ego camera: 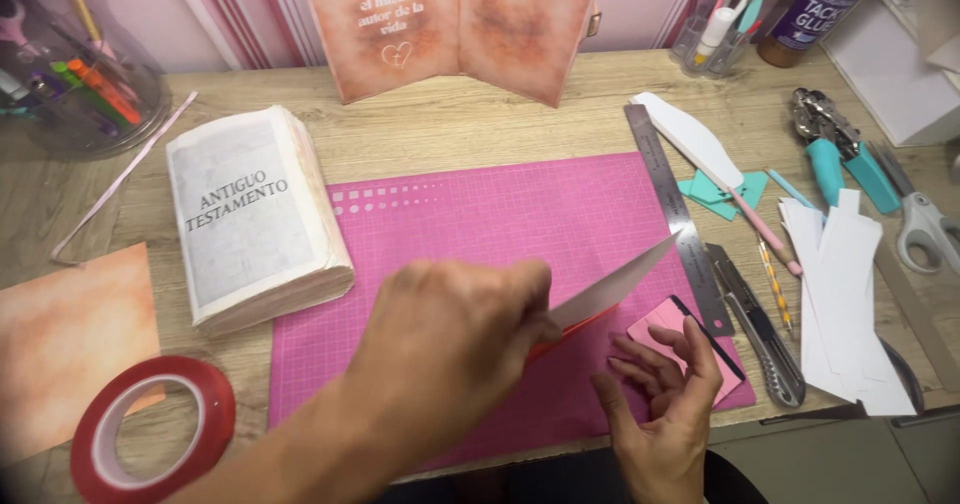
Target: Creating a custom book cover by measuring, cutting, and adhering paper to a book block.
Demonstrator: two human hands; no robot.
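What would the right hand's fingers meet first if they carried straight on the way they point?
The right hand points up and left; its fingers would probably first meet the pale card strip held by the left hand, though depth is unclear.

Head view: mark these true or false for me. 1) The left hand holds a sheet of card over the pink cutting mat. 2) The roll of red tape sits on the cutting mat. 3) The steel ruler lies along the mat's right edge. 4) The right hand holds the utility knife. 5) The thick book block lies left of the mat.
1) True: the left hand grips a pale card sheet above the pink cutting mat.
2) False: the red tape roll lies on the wooden desk, left of the mat.
3) True: the steel ruler runs along that edge.
4) False: the right hand rests open by a small pink card; the utility knife lies apart.
5) True: the book block sits there.
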